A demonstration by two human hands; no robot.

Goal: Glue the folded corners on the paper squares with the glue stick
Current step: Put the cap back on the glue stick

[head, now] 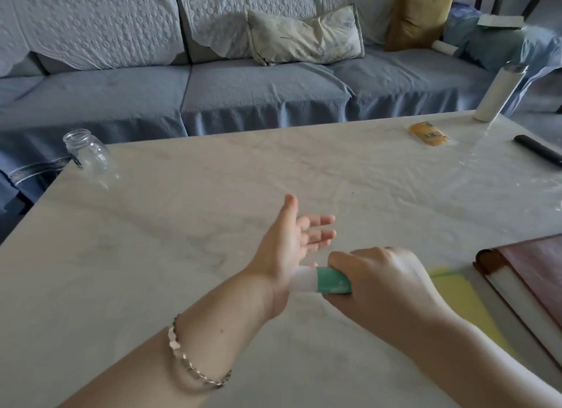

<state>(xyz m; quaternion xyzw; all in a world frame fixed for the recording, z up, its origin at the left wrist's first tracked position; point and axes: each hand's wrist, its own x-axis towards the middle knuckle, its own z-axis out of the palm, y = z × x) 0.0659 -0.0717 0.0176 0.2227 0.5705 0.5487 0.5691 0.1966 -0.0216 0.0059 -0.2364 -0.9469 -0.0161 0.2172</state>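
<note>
Marble table (273,170), two hands (289,243) (383,280), right gripping one glue stick (330,281), one jar (86,153)

Head view: above near table (213,170) edge, facing forward-down toward sofa (243,91)

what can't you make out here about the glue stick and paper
Head view:
glue stick: its far end is hidden inside the right hand.
yellow paper: any folded corners, covered by the right hand and forearm.
orange packet: print too blurred to read.
brown folder: cut by the right edge.
</note>
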